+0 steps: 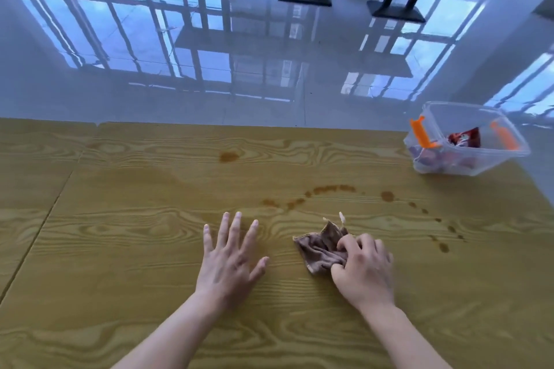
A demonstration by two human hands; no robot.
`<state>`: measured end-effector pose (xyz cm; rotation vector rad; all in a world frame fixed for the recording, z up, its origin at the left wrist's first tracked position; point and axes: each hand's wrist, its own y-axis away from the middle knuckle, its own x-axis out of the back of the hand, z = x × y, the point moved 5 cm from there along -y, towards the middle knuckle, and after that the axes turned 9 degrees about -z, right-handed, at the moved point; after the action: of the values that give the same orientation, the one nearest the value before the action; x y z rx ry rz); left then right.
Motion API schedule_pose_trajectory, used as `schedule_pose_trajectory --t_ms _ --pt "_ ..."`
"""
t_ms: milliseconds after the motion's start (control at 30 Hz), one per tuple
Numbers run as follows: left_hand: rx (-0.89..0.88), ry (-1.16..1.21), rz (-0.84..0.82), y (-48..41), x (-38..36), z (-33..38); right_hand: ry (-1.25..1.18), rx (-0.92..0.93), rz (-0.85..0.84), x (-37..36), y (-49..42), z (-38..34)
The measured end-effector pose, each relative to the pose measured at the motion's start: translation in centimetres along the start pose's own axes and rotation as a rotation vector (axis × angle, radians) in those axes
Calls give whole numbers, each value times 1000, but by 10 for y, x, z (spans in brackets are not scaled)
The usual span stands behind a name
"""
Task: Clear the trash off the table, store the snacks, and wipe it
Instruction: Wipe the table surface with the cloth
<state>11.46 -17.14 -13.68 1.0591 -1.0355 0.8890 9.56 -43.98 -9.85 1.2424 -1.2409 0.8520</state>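
On the wood-grain desk [120, 249] the right hand [364, 268] is curled tight over a crumpled brown cloth [322, 246], its fingers bunching the near edge of the fabric while the rest of the cloth lies pressed against the desk surface, one frayed corner sticking up at the far side. The left hand [229, 260] lies flat just beside it, palm down with all fingers spread wide and gripping nothing — a gap of bare wood separates it from the cloth. Beyond both hands a curved trail of brown spill stains [329, 189] runs across the desk, with a separate round spot [228, 156] farther back to the left and a line of smaller drops [443, 237] trailing down the right side, near the right hand. At the far right corner of the desk stands a clear plastic container [467, 141] with orange latches, lid off; red snack packets [463, 138] lie inside it. Past the desk edge a glossy floor [209, 69] reflects window frames, and black table bases stand on it.
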Motion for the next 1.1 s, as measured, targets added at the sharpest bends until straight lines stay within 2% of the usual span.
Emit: schedule_pose_trajectory --t_ms 67,133,233,300,333,467,567,667,733,800,933,1100 --pt "-37 -4 3 -8 -1 26 -18 -46 -2 1 0 19" --pt "-57 -14 2 -17 -3 49 -28 11 -2 0 -1 21" --pt "-71 -27 3 -30 -3 74 6 251 0 -7 -3 11" --pt "-79 -26 4 -35 -5 83 26 419 -65 -18 -5 11" --pt "-82 -32 5 -36 -6 86 16 447 -89 -22 -5 18" --pt "-119 -49 31 -38 -10 102 0 356 -19 -29 20 82" --pt "-151 -29 23 -44 -9 127 -8 193 81 -27 43 144" --pt "-109 -29 7 -54 -13 147 -53 -22 175 -18 44 197" --pt "-72 -41 6 -58 -17 152 -106 -215 178 -13 33 227" --pt "-62 -55 27 -59 -19 152 -155 -337 100 -9 17 245" --pt "-66 -62 37 -59 -20 153 -60 -230 23 -9 4 237" --pt "-48 -88 3 -59 -19 153 -12 68 27 -19 31 220"
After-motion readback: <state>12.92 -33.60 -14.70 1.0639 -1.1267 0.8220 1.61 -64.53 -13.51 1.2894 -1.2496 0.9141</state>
